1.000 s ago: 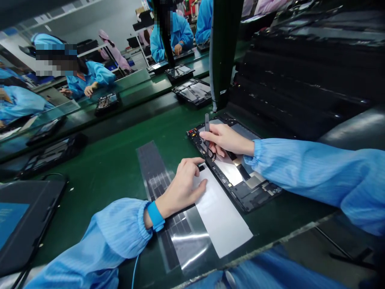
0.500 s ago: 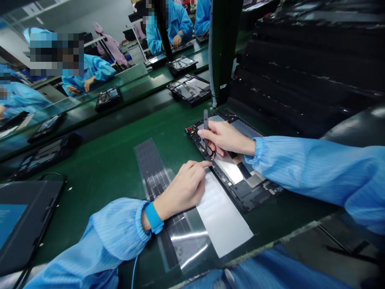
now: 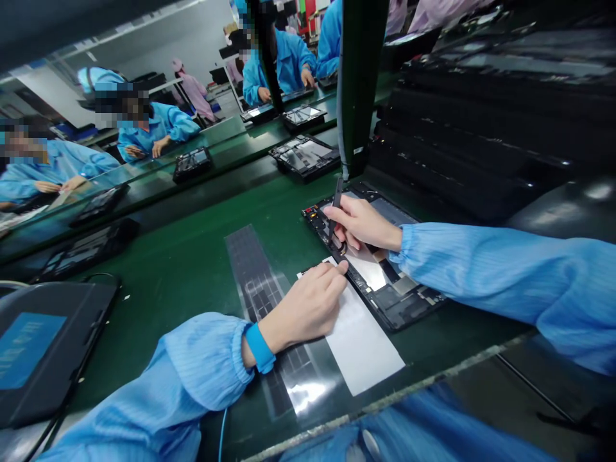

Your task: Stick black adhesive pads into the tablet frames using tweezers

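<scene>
Head-worn view, looking down at a green workbench (image 3: 192, 269): a person's two bare hands work close together. The right hand (image 3: 359, 221) is clamped on a slim, dark grey, stick-shaped tool (image 3: 338, 189), held nearly upright, probably so its lower end can reach the small parts along the left edge of an opened, flat black electronic device (image 3: 394, 305). That device lies directly beneath the right hand and just right of the left hand (image 3: 310, 301).

The left hand's fingers are bent and close together, a fingertip at the device's left edge, perhaps to steady it; whether they pinch anything, I cannot tell. Below it lies a white rectangular sheet (image 3: 368, 346), beside the device. Farther left is a clear plastic film strip with dark rectangles (image 3: 245, 256), partly hidden by the left arm
</scene>
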Motion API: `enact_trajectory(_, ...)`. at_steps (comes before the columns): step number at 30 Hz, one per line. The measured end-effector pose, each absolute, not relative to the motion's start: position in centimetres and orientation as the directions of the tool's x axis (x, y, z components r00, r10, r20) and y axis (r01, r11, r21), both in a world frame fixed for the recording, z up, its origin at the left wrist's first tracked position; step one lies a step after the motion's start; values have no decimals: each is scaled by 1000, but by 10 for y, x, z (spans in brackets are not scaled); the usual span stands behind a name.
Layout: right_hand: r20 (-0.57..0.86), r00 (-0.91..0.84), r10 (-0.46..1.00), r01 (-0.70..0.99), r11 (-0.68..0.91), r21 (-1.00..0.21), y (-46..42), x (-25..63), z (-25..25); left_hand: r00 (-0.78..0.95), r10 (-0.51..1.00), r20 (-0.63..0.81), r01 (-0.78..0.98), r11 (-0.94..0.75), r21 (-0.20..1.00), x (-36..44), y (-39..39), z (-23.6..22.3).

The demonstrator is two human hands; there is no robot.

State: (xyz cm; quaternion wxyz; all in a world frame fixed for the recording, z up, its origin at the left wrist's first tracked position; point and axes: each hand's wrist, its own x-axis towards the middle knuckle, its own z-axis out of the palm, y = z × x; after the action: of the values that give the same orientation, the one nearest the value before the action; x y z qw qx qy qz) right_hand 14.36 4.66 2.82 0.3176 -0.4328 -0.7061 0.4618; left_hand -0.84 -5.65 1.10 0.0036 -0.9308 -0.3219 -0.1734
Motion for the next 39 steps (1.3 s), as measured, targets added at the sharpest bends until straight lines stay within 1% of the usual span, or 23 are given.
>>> enact_trajectory(5,29,-433,901,288,169,-943,48,144,29,577,711,402,651,-698,298,-13,-56,8)
enact_trajectory(9,37,-422,906,298,177,-938,48,142,26,505,794,338,661,-608,441,-5,-63,2)
enact_trajectory(13,17,-422,906,318,166,-934,50,142,30,496,817,295,614,-570,546,6,-82,8)
enact_trajectory(15,12,-404,915,411,193,-891,53,149,40,492,835,246,628,-536,565,7,-80,18)
enact_trajectory(16,15,-389,921,511,229,-829,56,155,46,467,859,212,662,-498,560,6,-74,24)
enact_trajectory(17,30,-362,932,632,269,-727,60,162,52,418,894,164,714,-434,549,4,-65,30)
enact_trajectory(18,49,-339,939,761,305,-572,65,171,56,356,927,117,766,-361,532,3,-53,35)
enact_trajectory(19,77,-305,949,871,311,-380,70,179,58,271,960,67,818,-266,510,0,-39,39)
enact_trajectory(20,127,-241,962,940,263,-215,76,186,58,194,981,-24,848,-155,506,-2,-24,42)
enact_trajectory(21,134,-150,980,980,165,-109,83,193,56,172,982,-78,856,-110,505,-5,-10,44)
enact_trajectory(22,71,-111,991,992,115,-51,89,197,52,164,978,-125,857,-79,509,-8,2,44)
enact_trajectory(23,-22,-95,995,995,94,-31,95,200,47,172,971,-168,848,-59,527,-9,11,44)
enact_trajectory(24,-101,-92,991,995,89,-33,100,202,42,192,963,-191,832,-56,552,-10,18,44)
enact_trajectory(26,-185,-131,974,991,125,-48,106,203,34,233,950,-207,783,-57,620,-9,23,42)
enact_trajectory(29,-143,-135,980,990,127,-63,110,205,35,250,955,-160,673,-53,738,-2,20,40)
enact_trajectory(31,-94,-92,991,992,83,-92,111,207,41,210,972,-101,573,-38,819,2,20,43)
enact_trajectory(32,-66,-71,995,989,62,-133,111,207,44,168,984,-67,519,-31,854,2,21,46)
enact_trajectory(33,-46,-58,997,974,47,-220,109,206,47,109,994,-31,468,-23,884,1,24,50)
enact_trajectory(34,-38,-46,998,932,29,-362,107,203,48,35,999,3,422,-18,906,-3,28,54)
enact_trajectory(36,-65,-68,996,701,1,-713,99,195,47,-135,989,57,352,-6,936,-18,38,63)
enact_trajectory(37,-86,-100,991,559,-15,-829,95,190,44,-221,972,76,324,0,946,-30,44,66)
enact_trajectory(38,-91,-148,985,465,-12,-885,90,184,40,-304,948,89,298,6,955,-43,50,68)
enact_trajectory(39,-74,-195,978,446,21,-895,86,179,35,-382,919,99,272,10,962,-59,57,70)
